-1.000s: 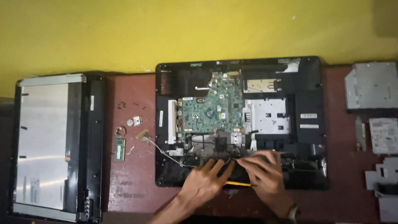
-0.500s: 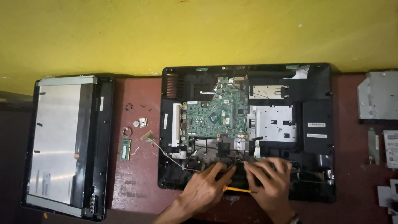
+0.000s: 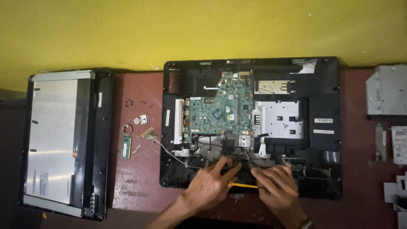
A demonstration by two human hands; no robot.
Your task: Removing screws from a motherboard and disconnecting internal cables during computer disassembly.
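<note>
I see the opened black computer chassis lying flat, back side up, along the far edge of the desk, its cover off. A green circuit board sits left of its middle, with a silver metal plate just to the right. Loose black and grey cables trail across the lower part. A thin yellow-handled tool lies level over the chassis's near rim, its ends covered by my left hand and right hand.
</note>
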